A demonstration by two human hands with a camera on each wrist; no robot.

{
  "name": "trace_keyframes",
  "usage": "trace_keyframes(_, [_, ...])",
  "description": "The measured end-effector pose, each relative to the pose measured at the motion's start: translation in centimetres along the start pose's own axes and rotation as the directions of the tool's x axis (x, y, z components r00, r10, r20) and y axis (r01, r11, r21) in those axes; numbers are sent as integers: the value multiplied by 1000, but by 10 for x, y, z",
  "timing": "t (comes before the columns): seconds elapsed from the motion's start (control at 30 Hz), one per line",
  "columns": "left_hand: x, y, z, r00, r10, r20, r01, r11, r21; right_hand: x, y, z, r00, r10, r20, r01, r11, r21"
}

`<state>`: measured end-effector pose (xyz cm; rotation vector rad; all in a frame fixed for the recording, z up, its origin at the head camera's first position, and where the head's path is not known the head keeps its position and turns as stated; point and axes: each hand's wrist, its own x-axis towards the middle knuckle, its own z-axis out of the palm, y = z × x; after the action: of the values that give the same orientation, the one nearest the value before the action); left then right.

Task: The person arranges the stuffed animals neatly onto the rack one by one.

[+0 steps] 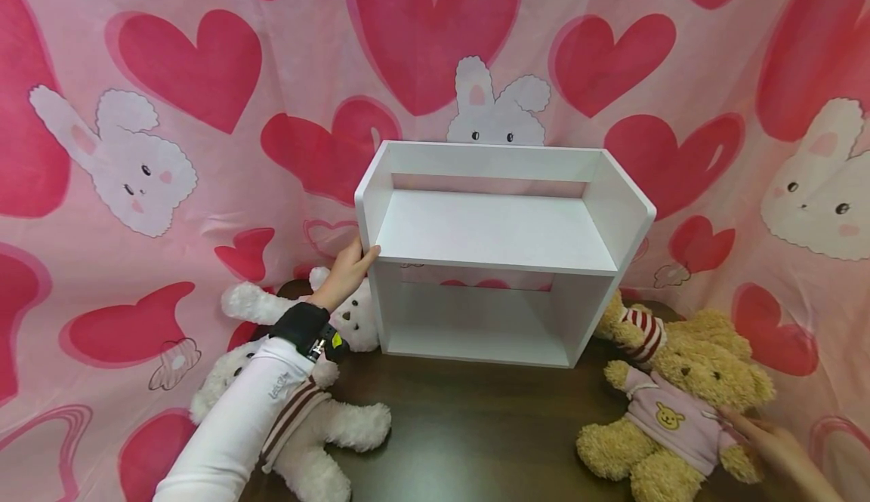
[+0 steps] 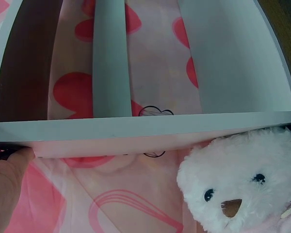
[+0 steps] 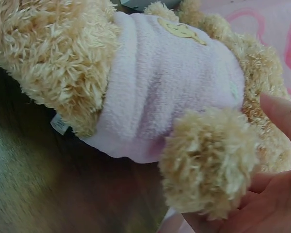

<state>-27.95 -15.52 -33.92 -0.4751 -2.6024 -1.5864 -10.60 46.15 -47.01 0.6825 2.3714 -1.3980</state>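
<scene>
A white two-tier shelf (image 1: 496, 230) stands on the dark table. My left hand (image 1: 348, 272) grips the front edge of its left side panel, with the thumb at that edge in the left wrist view. A tan teddy bear (image 1: 669, 411) in a pink top lies on its back at the right. Beside its shoulder is my right hand (image 1: 771, 441). In the right wrist view the thumb (image 3: 281, 114) is held apart from the other fingers, which are partly hidden behind the bear's furry arm (image 3: 208, 160).
Two white plush bears are at the left: one in a striped top (image 1: 306, 415), partly under my left sleeve, and another (image 1: 360, 317) against the shelf's side. A second tan bear's striped sleeve (image 1: 646, 332) shows at the right. A pink heart-patterned cloth (image 1: 306, 72) hangs behind.
</scene>
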Motion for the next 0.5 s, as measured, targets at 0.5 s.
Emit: trace_keyframes(0.5, [8, -20, 2, 1000, 4, -20, -4, 1000, 11, 15, 2, 8, 998, 21, 64, -19, 999, -28])
